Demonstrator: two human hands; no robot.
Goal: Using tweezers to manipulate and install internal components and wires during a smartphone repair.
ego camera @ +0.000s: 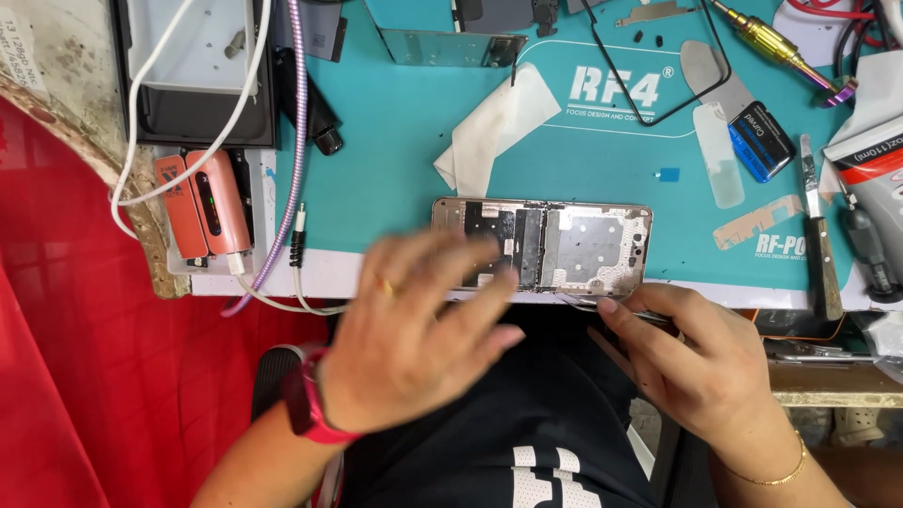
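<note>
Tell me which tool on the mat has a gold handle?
The screwdriver at the top right edge: its handle is shiny gold with a rainbow-tinted end. The knife below it, by the mat's right edge, has a dark handle.

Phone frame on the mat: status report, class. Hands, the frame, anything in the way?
Left hand open, blurred, over the frame's left end. Right hand fingertips at its near edge. Opened phone frame flat on teal mat. Nothing blocking.

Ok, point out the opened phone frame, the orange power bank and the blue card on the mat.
Opened phone frame (593, 246): head view, on its bare metal right half.
Orange power bank (218, 202): head view, middle of its rounded front.
Blue card (762, 141): head view, centre of its dark face.
</note>
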